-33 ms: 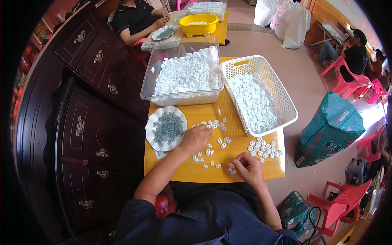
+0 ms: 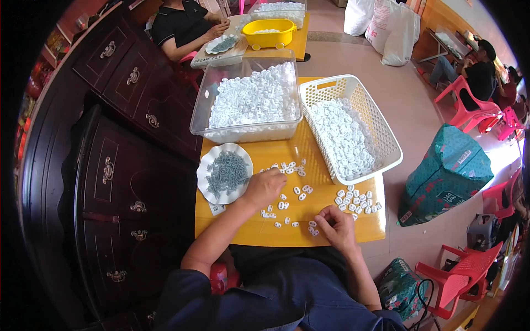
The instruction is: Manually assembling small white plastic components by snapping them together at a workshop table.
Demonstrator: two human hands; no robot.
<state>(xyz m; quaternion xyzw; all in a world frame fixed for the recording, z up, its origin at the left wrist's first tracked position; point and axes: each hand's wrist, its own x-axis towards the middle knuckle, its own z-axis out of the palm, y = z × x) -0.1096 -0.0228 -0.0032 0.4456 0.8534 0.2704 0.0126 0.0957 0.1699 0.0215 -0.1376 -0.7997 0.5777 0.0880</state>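
Observation:
My left hand [image 2: 265, 189] is over the yellow table, beside a scalloped white plate [image 2: 248, 183] heaped with thin grey pin-like pieces [image 2: 226, 172]. Its fingers are bent downward and closed, their tips beside a loose group of small white oval plastic pieces with two dark holes [image 2: 291, 168]; what they grip is hidden. Near the front edge, my right hand [image 2: 338, 227] has thumb and forefinger pressed together, and anything between them is too small to make out. A few white pieces [image 2: 313, 228] lie just left of those fingertips. More are scattered between the hands.
A clear bin [image 2: 200, 117] and a white perforated basket [image 2: 391, 144], both full of white pieces, stand at the back. A cluster of pieces [image 2: 359, 199] lies right. Dark drawers [image 2: 110, 171] border the left; a teal bag [image 2: 441, 182] stands right. Another person [image 2: 179, 27] sits beyond.

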